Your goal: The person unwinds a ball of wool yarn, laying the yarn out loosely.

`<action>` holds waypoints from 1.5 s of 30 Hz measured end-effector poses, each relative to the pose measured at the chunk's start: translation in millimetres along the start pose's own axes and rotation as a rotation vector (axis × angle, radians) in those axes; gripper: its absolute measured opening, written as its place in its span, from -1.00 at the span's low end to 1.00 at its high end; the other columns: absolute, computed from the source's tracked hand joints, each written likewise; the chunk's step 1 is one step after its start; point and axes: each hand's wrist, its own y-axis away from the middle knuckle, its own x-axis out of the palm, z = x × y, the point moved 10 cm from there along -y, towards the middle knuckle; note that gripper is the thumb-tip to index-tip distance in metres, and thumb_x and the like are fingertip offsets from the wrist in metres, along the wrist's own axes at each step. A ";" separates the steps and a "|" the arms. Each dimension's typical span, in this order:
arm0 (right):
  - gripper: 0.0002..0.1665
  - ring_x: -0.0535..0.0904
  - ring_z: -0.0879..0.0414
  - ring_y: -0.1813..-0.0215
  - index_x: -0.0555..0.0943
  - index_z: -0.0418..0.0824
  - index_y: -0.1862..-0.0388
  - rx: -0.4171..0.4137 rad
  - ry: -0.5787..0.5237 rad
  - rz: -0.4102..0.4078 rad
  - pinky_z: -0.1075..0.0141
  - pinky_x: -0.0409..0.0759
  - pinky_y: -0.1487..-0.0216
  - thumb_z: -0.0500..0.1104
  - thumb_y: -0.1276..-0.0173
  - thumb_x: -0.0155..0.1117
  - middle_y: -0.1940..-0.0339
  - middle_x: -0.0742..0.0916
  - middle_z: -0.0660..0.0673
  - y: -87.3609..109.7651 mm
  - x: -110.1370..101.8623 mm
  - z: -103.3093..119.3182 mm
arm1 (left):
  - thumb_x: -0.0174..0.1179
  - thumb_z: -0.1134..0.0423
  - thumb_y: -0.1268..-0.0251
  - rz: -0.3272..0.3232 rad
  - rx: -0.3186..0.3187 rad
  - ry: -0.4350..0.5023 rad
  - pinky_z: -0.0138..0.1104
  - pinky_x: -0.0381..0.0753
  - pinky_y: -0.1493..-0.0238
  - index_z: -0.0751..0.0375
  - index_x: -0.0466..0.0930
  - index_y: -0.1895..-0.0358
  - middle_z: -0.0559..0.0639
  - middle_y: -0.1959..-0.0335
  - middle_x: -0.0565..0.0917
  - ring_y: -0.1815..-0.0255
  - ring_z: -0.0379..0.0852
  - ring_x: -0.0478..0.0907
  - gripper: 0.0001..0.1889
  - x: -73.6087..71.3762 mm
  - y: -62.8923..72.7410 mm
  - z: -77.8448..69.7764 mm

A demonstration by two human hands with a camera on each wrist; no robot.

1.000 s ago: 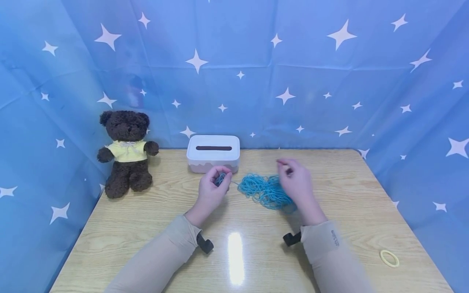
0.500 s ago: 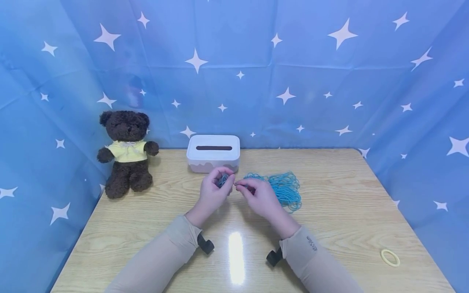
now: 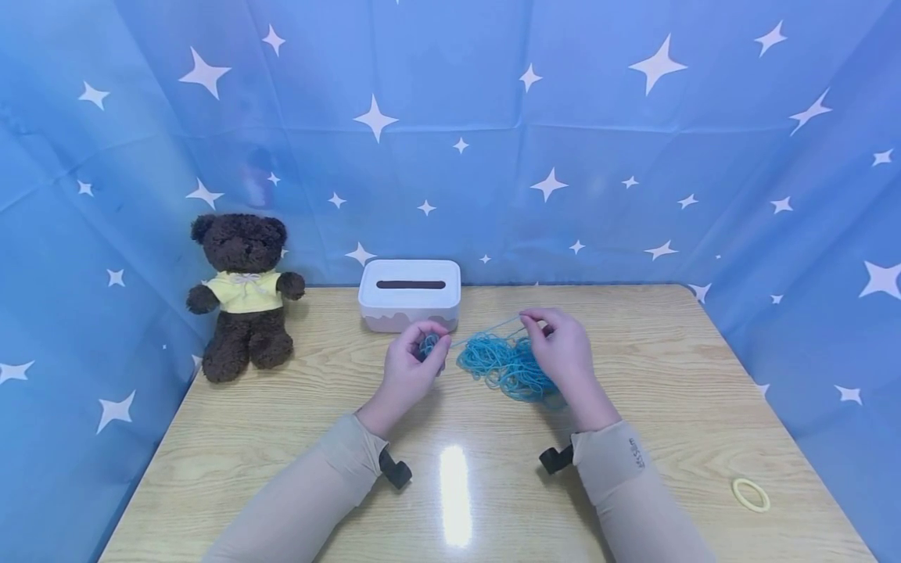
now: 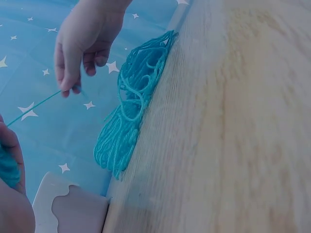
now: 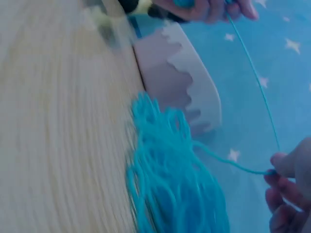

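Observation:
A loose heap of turquoise yarn [image 3: 501, 366] lies on the table between my hands. My left hand [image 3: 410, 371] curls round a small wound bundle of the same yarn [image 3: 428, 344], mostly covered by its fingers. To the right, my right hand [image 3: 565, 352] is raised over the heap's right end and pinches a strand between thumb and fingertips. That strand [image 5: 256, 73] runs taut to the left hand in the right wrist view. From the same pinch, another length [image 5: 228, 161] hangs slack down to the heap.
A white and pinkish tissue box [image 3: 411, 295] stands just behind the left hand. At the back left sits a dark brown teddy bear [image 3: 246, 293] in a yellow top. A pale yellow ring [image 3: 751, 495] lies at the right. Behind the wooden table [image 3: 281, 438] hangs a blue star-patterned curtain [image 3: 436, 172].
My right hand came in to the left hand half a second ago and has since swung back right, drawing a strand out straight. The left hand has barely moved.

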 end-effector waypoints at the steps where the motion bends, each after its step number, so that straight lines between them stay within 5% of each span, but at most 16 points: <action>1: -0.69 0.65 0.03 0.33 0.83 -0.10 -0.19 0.011 0.011 -0.014 0.29 0.52 0.46 -0.02 -0.71 0.29 -0.08 0.86 -0.20 -1.5 -3.6 -5.3 | 0.27 0.43 -0.57 0.000 -0.003 0.002 -0.46 0.55 0.52 0.44 0.62 -0.03 0.29 0.46 0.63 0.55 -0.31 0.54 -0.87 -0.2 0.0 0.3; 9: -0.63 0.76 -0.12 0.21 0.81 -0.12 -0.24 0.135 0.070 -0.093 0.24 0.57 0.37 0.02 -0.73 0.25 -0.18 0.85 -0.25 -9.3 -28.5 -51.6 | 0.27 0.42 -0.58 -0.013 -0.019 -0.009 -0.46 0.56 0.49 0.42 0.63 -0.05 0.23 0.44 0.64 0.53 -0.29 0.55 -0.86 -3.0 -0.5 2.1; 16: -0.55 0.75 -0.22 -0.07 0.76 -0.12 -0.35 0.329 0.114 -0.043 0.14 0.58 0.20 0.07 -0.76 0.15 -0.29 0.81 -0.26 -8.0 -39.1 -101.2 | 0.28 0.40 -0.58 -0.038 -0.030 -0.078 -0.45 0.58 0.40 0.30 0.67 -0.04 0.17 0.35 0.69 0.47 -0.28 0.57 -0.89 -7.9 -1.2 3.9; 21: -0.52 0.71 -0.28 -0.19 0.75 -0.13 -0.37 0.385 0.165 -0.052 -0.06 0.63 0.03 0.07 -0.77 0.10 -0.26 0.82 -0.27 -6.7 -44.5 -123.0 | 0.28 0.38 -0.60 -0.041 -0.026 -0.090 -0.44 0.58 0.44 0.29 0.67 -0.04 0.16 0.37 0.68 0.50 -0.27 0.57 -0.89 -8.6 -1.2 3.9; 27: -0.49 0.70 -0.32 -0.28 0.71 -0.18 -0.40 0.413 0.206 0.120 -0.18 0.67 -0.13 0.06 -0.75 0.10 -0.32 0.78 -0.33 -4.2 -25.7 -127.7 | 0.30 0.36 -0.59 -0.060 -0.041 -0.094 -0.45 0.57 0.46 0.28 0.68 -0.02 0.18 0.42 0.69 0.50 -0.26 0.58 -0.90 -9.8 -2.0 5.4; 30: -0.47 0.65 -0.37 -0.35 0.65 -0.22 -0.46 0.393 0.234 0.186 -0.24 0.67 -0.20 0.03 -0.75 0.09 -0.39 0.73 -0.38 -3.2 -16.6 -117.7 | 0.30 0.34 -0.60 -0.064 -0.057 -0.094 -0.44 0.58 0.50 0.26 0.68 -0.02 0.16 0.43 0.69 0.53 -0.26 0.58 -0.90 -10.2 -2.0 7.4; 32: -0.47 0.63 -0.40 -0.38 0.63 -0.22 -0.48 0.349 0.237 0.159 -0.27 0.66 -0.24 0.02 -0.75 0.09 -0.41 0.69 -0.40 -4.6 -16.7 -104.7 | 0.29 0.33 -0.61 -0.062 -0.062 -0.090 -0.43 0.58 0.51 0.25 0.68 -0.02 0.15 0.43 0.69 0.54 -0.25 0.58 -0.90 -10.0 -2.2 7.7; 37: -0.55 0.75 -0.20 -0.04 0.69 -0.14 -0.43 0.086 0.040 0.113 0.04 0.75 0.12 0.01 -0.74 0.19 -0.38 0.72 -0.31 -5.7 -5.8 -38.0 | 0.28 0.32 -0.62 -0.045 -0.071 -0.077 -0.42 0.60 0.54 0.24 0.66 -0.03 0.15 0.44 0.66 0.56 -0.25 0.57 -0.90 -8.4 -2.2 6.8; 41: -0.55 0.78 0.01 0.06 0.69 -0.04 -0.44 -0.103 -0.149 0.329 0.20 0.75 0.14 0.03 -0.71 0.28 -0.32 0.80 -0.17 14.5 37.2 28.7 | 0.28 0.34 -0.61 -0.029 -0.059 -0.055 -0.41 0.62 0.53 0.27 0.65 -0.03 0.16 0.44 0.66 0.55 -0.24 0.58 -0.90 -6.3 -1.8 5.0; 45: -0.56 0.68 0.23 0.28 0.71 -0.03 -0.44 -0.194 -0.168 0.490 0.31 0.69 0.26 0.04 -0.70 0.30 -0.08 0.88 -0.07 40.0 78.8 64.9 | 0.30 0.37 -0.59 -0.029 -0.036 -0.054 -0.41 0.63 0.50 0.30 0.64 -0.03 0.21 0.43 0.68 0.52 -0.25 0.60 -0.89 -5.6 -1.3 3.2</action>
